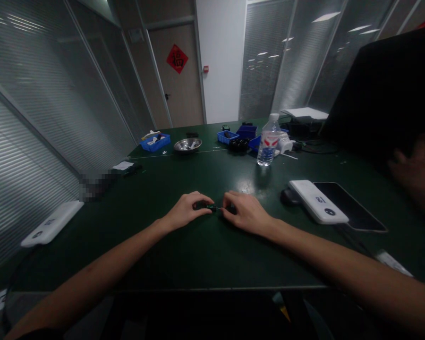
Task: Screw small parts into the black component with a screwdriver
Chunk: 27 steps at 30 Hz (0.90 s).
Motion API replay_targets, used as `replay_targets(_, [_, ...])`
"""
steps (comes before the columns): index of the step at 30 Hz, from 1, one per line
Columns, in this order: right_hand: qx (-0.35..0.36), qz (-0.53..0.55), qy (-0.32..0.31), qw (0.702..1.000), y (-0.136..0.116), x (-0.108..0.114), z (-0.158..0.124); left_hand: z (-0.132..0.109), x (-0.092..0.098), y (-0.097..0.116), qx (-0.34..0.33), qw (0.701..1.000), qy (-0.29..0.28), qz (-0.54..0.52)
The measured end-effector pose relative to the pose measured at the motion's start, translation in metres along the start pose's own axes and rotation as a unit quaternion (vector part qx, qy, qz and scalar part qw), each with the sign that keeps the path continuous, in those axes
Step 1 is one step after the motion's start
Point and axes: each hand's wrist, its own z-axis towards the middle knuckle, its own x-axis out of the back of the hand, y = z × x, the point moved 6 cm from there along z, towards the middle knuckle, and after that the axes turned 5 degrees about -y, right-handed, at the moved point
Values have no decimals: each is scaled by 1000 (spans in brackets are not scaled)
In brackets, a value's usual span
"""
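My left hand point(188, 210) rests over the table, thumb and fingers closed on a small dark piece with green spots point(211, 207), its kind too small to make out. Facing it, my right hand point(246, 211) is closed in a pinch. A thin, light-coloured tip point(218, 208) runs between the dark piece and my right fingertips. What the right fingers grip is mostly hidden behind them. The two hands are close together but apart, low over the dark green table point(184, 259).
To the right lie a black mouse point(289, 197), a white power bank point(317, 200) and a black pad point(354, 208). A water bottle point(268, 141), a metal bowl point(187, 145) and blue trays point(155, 142) stand farther back. Another person's hand point(416, 165) appears at right; another white power bank point(53, 224) lies left.
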Motion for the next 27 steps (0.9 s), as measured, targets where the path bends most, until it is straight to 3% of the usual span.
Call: replay_targets(27, [25, 17, 17, 999, -2, 0, -1, 0, 0, 1, -8, 1000, -13, -18])
